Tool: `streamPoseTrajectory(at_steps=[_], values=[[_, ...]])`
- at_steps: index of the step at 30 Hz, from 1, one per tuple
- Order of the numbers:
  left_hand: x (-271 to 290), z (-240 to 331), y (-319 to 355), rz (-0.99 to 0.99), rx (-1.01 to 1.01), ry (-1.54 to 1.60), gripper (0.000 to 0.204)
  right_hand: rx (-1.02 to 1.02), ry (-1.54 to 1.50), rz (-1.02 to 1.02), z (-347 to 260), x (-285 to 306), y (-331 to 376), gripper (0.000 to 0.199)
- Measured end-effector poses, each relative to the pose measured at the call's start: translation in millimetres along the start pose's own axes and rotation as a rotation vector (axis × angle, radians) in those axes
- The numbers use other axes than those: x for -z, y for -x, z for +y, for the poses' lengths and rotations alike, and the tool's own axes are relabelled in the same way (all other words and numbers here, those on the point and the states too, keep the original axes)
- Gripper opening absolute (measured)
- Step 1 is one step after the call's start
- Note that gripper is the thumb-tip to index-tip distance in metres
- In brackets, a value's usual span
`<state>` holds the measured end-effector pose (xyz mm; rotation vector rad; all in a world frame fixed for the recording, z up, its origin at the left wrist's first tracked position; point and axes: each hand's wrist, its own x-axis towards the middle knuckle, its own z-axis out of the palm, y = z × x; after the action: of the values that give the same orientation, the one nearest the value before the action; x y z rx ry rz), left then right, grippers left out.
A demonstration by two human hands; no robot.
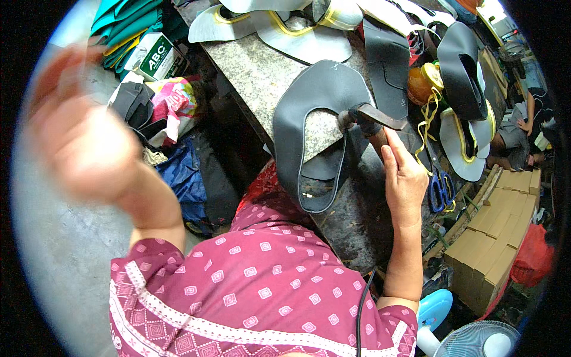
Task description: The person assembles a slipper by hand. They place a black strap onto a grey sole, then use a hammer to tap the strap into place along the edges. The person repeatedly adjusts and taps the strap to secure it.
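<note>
A black leather shoe upper (289, 128), curved round an open middle, lies on the speckled stone slab (238, 65) in front of me. My right hand (405, 181) is closed round the handle of a hammer (379, 119), whose metal head is over the right side of the upper. Whether the head touches the leather I cannot tell. Out to the left, away from the worktop, my left hand (89, 143) is raised and smeared by motion, so its fingers do not read clearly. Beside my right hand are blue-handled scissors (441, 191).
Grey uppers with yellow edging (303, 44) lie along the far edge. To the right stand a brown jar (420, 83), more black uppers (461, 71) and cardboard boxes (491, 238). A fan (482, 342) is low right. Green folded material (122, 27) is piled far left. Another person (517, 128) sits at far right.
</note>
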<state>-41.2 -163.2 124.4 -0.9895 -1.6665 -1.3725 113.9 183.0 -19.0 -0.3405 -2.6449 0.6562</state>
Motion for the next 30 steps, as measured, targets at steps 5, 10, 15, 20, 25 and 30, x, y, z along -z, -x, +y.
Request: streamPoseTrajectory(at_steps=[5,10,15,20,25,30], values=[[-96.5,-46.9,124.3,-0.689,0.124,-0.357,0.054,0.028,0.02,-0.015,-4.1,7.7,-7.9,0.031],[-116.0,-47.4,156.6,-0.871,0.198,-0.46,0.082,0.076,-0.193,0.12,-15.6,18.2,-24.5,0.03],[-114.7,-54.4,146.0,-0.936,0.199,-0.445,0.082,0.112,0.05,-0.098,-33.0,-10.9,-37.1,0.034],[-106.5,-58.6,142.1,-0.942,0.128,-0.425,0.08,0.196,0.051,-0.016,-22.2,8.3,-34.9,0.034],[-99.7,-54.0,141.6,-0.959,0.154,-0.527,0.079,-0.044,-0.283,0.068,-11.9,3.8,-23.8,0.032],[-104.2,-55.5,148.8,-0.921,0.21,-0.506,0.078,0.044,0.021,-0.042,-14.0,2.7,-21.4,0.033]])
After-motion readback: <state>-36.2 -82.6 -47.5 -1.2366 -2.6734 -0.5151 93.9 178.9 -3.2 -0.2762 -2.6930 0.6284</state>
